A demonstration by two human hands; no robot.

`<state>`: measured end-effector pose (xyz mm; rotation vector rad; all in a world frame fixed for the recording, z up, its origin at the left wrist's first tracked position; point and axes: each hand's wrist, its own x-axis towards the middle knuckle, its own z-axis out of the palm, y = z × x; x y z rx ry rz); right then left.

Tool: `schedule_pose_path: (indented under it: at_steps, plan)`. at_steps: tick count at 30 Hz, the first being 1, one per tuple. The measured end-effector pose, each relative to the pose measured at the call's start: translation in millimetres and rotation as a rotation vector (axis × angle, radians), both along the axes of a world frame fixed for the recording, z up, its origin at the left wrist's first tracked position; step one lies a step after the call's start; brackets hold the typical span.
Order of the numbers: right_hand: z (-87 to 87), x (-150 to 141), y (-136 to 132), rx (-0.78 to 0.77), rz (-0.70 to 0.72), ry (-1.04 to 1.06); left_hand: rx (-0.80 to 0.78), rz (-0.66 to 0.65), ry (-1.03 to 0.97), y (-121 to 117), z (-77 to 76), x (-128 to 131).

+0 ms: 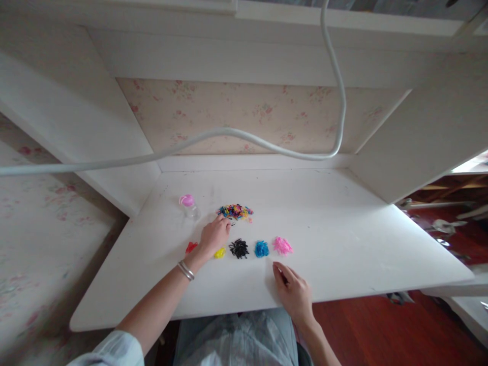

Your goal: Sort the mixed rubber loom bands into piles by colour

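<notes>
White table (335, 229) holding single-colour piles (239, 248), likely spaced against mixing; left hand (215, 236) leaning at mixed heap (237, 211), right hand (293, 291) resting near pink pile (282, 246); both grips unclear.

Left hand (216, 236): fingertips at the mixed pile (237, 211)
Bottle (189, 207): left of that hand, farther off
Red pile (191, 247): left of its wrist
Yellow pile (220, 253): right of its wrist
Right hand (293, 290): loosely curled
Pink pile (282, 245): just beyond it
</notes>
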<state>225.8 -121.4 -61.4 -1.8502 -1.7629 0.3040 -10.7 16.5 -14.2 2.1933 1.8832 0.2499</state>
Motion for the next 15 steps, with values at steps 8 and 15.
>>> schedule_pose_path:
  at_steps: [8,15]
  plan:
    - [-2.2,0,1,-0.005,0.030,-0.087,-0.082,-0.086,-0.022,-35,7.1,10]
    - [0.4,-1,1,0.000,0.022,-0.065,-0.070,-0.099,-0.003,-38,14.9,8]
